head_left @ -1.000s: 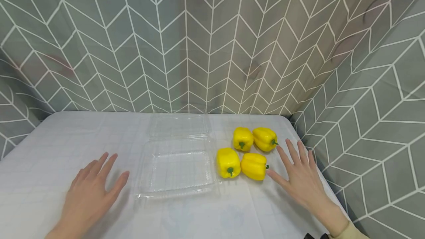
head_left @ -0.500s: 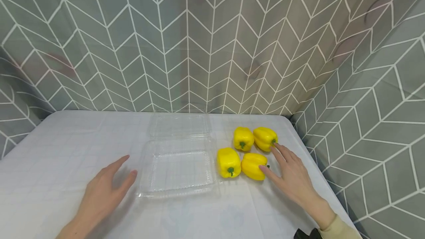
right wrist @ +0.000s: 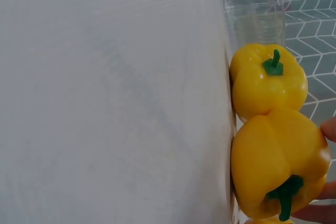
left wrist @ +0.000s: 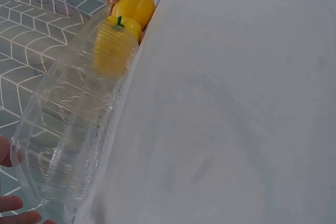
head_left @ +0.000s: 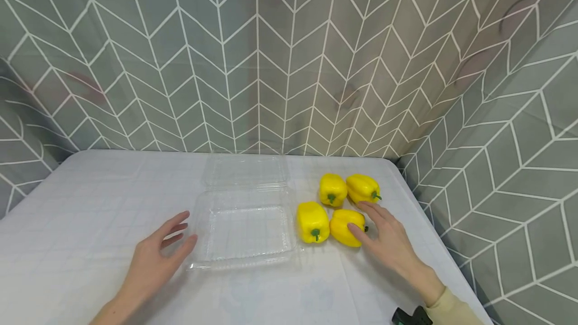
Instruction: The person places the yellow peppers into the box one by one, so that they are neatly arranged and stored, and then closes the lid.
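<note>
In the head view my right hand (head_left: 392,239) reaches over the front right yellow bell pepper (head_left: 346,226). Its thumb overlaps the pepper, and its other fingers spread toward the far side. The right wrist view has those fingers at the edge of this bell pepper (right wrist: 281,161); firm contact is hard to judge. Beside it sits another bell pepper (head_left: 312,221), with two more bell peppers (head_left: 332,189) behind. My left hand (head_left: 155,260) hovers by the left edge of a clear plastic clamshell container (head_left: 246,260), fingers loosely bent, holding nothing.
The container's lid (head_left: 244,170) lies open toward the back of the white-covered table (head_left: 113,184). A grey curtain (head_left: 271,64) with white lines hangs behind and along the right side. A black device (head_left: 412,316) shows by the right sleeve.
My right hand has moved left and in over the front right bell pepper. The left hand has moved right, close to the container, its fingers bending more. The peppers stay in place.
</note>
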`<act>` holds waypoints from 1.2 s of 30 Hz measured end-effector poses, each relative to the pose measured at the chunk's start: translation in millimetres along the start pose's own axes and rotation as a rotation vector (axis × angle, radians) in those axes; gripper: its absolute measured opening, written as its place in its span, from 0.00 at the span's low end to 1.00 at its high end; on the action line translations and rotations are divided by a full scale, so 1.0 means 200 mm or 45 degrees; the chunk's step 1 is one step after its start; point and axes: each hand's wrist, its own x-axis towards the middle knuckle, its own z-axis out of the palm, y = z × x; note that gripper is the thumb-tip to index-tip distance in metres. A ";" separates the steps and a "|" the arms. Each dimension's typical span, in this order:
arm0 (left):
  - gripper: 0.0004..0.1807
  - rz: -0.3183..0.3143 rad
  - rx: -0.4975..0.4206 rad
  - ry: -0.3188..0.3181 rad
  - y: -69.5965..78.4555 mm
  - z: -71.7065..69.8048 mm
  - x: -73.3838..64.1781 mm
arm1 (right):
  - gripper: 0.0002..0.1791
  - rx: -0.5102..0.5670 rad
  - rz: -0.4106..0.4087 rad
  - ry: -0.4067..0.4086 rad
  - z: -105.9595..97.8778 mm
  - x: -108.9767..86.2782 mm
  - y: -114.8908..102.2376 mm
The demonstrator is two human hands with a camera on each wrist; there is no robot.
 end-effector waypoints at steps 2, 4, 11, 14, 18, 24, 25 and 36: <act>0.29 -0.002 -0.038 -0.012 0.00 0.01 -0.01 | 0.29 0.017 -0.019 0.018 0.01 0.00 0.01; 0.29 -0.006 -0.058 -0.027 -0.01 0.01 -0.02 | 0.28 0.032 -0.031 0.032 0.02 -0.01 0.01; 0.26 0.011 -0.150 -0.013 0.00 0.04 -0.06 | 0.30 0.121 -0.007 -0.023 0.05 -0.02 0.01; 0.26 0.025 -0.166 0.017 0.00 0.05 -0.06 | 0.31 0.138 -0.012 -0.013 0.05 -0.02 0.00; 0.25 0.035 -0.162 0.040 -0.01 0.07 -0.07 | 0.31 0.156 -0.047 0.042 0.07 -0.03 0.00; 0.25 0.039 -0.174 0.067 -0.01 0.08 -0.07 | 0.32 0.199 -0.044 0.073 0.08 -0.04 0.00; 0.25 0.042 -0.178 0.070 -0.01 0.08 -0.07 | 0.33 0.205 -0.038 0.074 0.08 -0.04 0.00; 0.25 0.054 -0.193 0.076 -0.02 0.08 -0.08 | 0.38 0.229 -0.039 0.042 0.09 -0.04 0.01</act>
